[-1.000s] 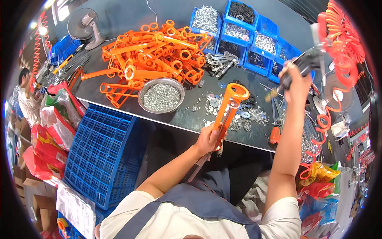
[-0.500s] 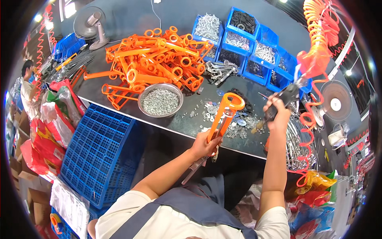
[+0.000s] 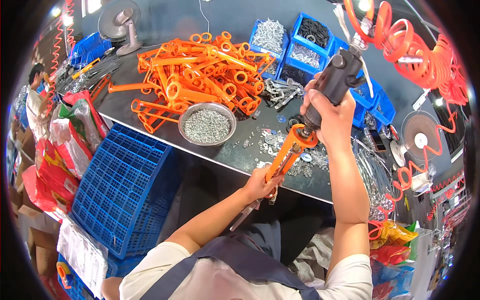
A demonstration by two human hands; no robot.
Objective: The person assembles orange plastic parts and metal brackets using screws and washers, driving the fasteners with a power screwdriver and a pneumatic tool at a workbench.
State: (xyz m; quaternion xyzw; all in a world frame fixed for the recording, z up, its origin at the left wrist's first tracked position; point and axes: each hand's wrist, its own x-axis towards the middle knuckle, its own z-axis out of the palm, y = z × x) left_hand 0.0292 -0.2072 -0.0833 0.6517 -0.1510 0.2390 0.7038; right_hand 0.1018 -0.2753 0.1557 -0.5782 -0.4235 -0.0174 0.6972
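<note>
My left hand (image 3: 263, 183) is closed round the lower part of an orange frame (image 3: 281, 156), which has a ring at its upper end and a metal rod between its side bars. My right hand (image 3: 332, 112) grips a black air screwdriver (image 3: 338, 75) hanging from a red coiled hose (image 3: 407, 42). The driver's tip reaches into the frame's ring; the exact contact inside is hidden. Small nuts and washers (image 3: 302, 167) lie on the table beside the frame.
A heap of orange frames (image 3: 200, 70) covers the table's left part. In front stands a metal bowl of nuts (image 3: 209, 125). Blue bins of small parts (image 3: 295, 47) line the back. A blue crate (image 3: 117, 185) stands left below the table edge; a fan (image 3: 122, 25) sits behind.
My right hand has raised the air screwdriver and brought it left, over the orange frame, its tip now at the ring. My left hand still holds the frame in nearly the same place.
</note>
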